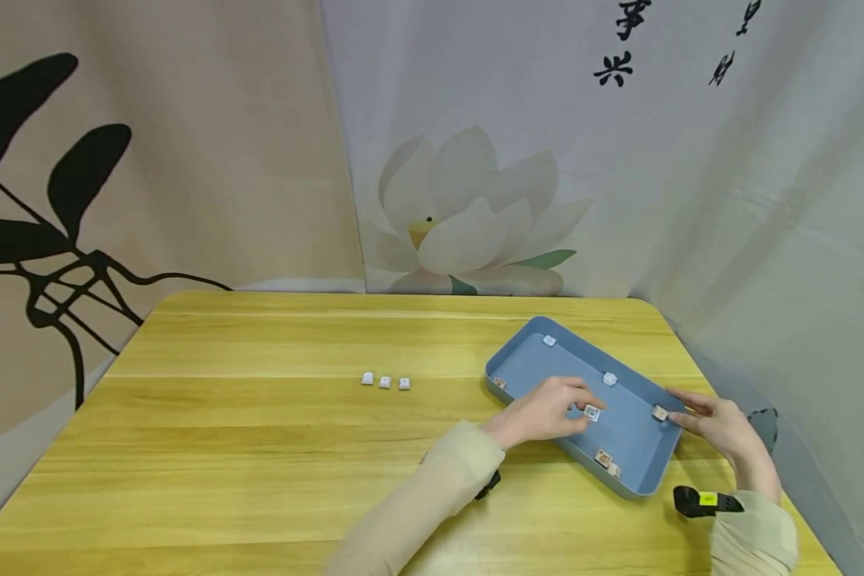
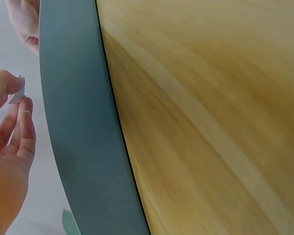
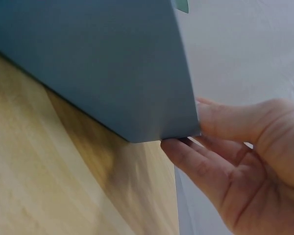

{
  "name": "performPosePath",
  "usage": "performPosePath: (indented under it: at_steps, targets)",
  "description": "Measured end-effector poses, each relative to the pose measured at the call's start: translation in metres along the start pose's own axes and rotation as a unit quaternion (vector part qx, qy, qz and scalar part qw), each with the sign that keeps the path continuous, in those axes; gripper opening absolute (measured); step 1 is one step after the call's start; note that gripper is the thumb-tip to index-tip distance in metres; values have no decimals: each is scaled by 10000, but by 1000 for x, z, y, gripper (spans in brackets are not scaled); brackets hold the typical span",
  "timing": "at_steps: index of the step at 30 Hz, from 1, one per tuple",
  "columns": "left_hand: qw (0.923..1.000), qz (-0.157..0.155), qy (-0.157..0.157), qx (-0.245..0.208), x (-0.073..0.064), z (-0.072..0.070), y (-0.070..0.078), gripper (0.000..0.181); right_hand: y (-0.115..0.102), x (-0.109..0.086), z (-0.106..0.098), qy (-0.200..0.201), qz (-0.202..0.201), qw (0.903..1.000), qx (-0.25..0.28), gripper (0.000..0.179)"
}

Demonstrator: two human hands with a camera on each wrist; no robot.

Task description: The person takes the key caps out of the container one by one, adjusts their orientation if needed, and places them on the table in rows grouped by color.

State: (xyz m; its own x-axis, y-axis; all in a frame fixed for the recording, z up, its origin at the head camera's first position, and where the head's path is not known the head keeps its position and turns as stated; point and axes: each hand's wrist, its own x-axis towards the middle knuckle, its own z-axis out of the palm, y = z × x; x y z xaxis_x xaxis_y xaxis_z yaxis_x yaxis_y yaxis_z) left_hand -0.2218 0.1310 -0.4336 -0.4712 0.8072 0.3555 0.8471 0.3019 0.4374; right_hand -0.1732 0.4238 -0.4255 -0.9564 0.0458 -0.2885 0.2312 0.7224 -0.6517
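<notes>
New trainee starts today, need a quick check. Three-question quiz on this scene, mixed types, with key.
1. Count: in the head view, how many small white pieces lie in a row on the table, left of the blue tray?
2. True or false: the right hand holds the tray's edge.
3. Multiple choice: what does the left hand pinch?
A) the tray's rim
B) one small tile, over the tray
C) the right sleeve

Key:
1. Three.
2. True.
3. B.
</notes>
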Motion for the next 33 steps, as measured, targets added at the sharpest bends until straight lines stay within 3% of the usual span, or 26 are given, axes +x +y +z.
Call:
performPosePath:
  at_steps: [7,15,22,30,33]
  targets:
    - [9986,-365,200,-312,-19,-14,-5,26,-1,0,-1,-2,40,10000,-10,69]
    - [9929,-554,491,-927,-35,-32,-7,21,-2,-1,-2,-21,144,9999,49,69]
    - [9790,-878,565,-1751,-48,-41,-12,29,-1,-1,-1,0,71,10000,50,68]
    - [9522,-1394,785,-2602,-60,-44,-22,17,-2,-1,-1,-1,2,10000,62,68]
    - [9484,-1542,799,-2651,-64,-46,-26,16,-3,-1,-1,-7,-2,10000,54,67]
